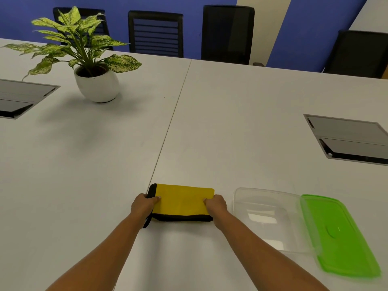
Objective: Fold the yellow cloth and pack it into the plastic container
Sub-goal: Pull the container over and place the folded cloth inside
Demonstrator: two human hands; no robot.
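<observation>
The yellow cloth [182, 200] with black edging lies folded into a small rectangle on the white table, near the front. My left hand [143, 205] grips its left end, thumb on top. My right hand [215, 204] grips its right end the same way. A black loop of the cloth hangs out near my left wrist. To the right of the cloth stands the clear plastic container [270, 219], open and with nothing inside. Its green lid [338, 234] lies flat on the table against the container's right side.
A potted plant [95, 80] in a white pot stands at the far left. Two recessed cable boxes are set in the table, one at the left edge [21, 97] and one at the right [348, 139]. Black chairs line the far side.
</observation>
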